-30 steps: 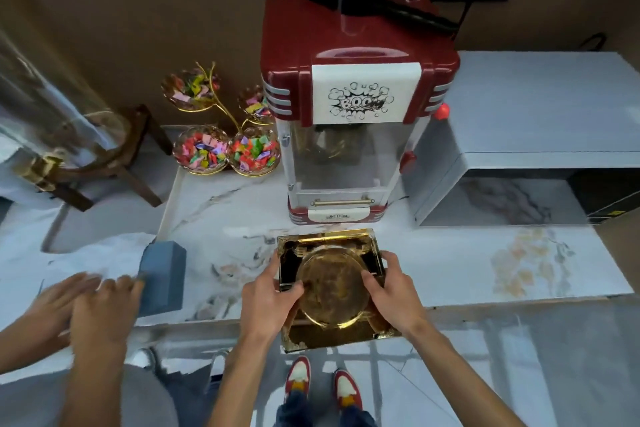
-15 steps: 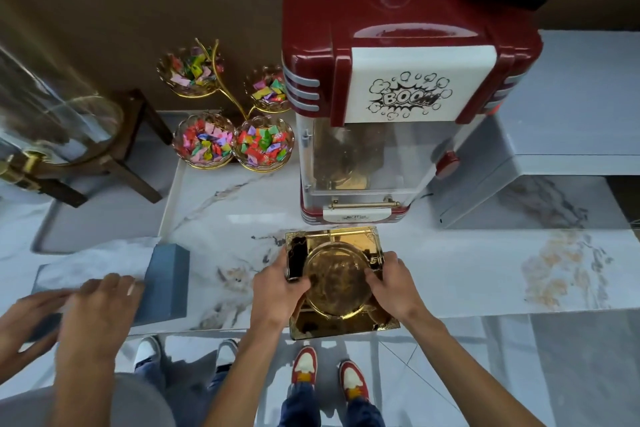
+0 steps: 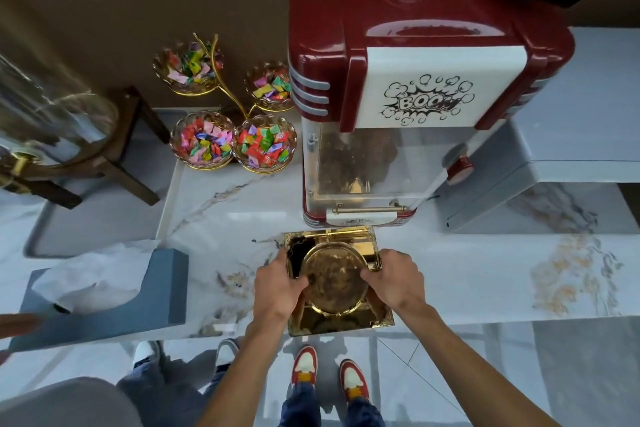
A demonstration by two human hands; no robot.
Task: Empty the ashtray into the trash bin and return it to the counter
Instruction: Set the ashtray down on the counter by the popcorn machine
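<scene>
A shiny gold square ashtray (image 3: 337, 321) with a round bowl in its middle sits at the front edge of the white marble counter (image 3: 467, 274), just in front of the popcorn machine. My left hand (image 3: 278, 282) grips its left side and my right hand (image 3: 394, 279) grips its right side, fingers curled over the round bowl. The ashtray's near edge overhangs the counter edge. No trash bin is in view.
A red and white popcorn machine (image 3: 408, 97) stands right behind the ashtray. A microwave (image 3: 561, 156) is to its right, candy bowls (image 3: 232, 146) on a gold stand at back left, a blue tissue box (image 3: 114, 291) at left. Another person's legs (image 3: 166, 388) are beside me.
The view has moved closer to the counter. The other person's hands have left the tissue box. My hands stay on the ashtray, which has barely moved.
</scene>
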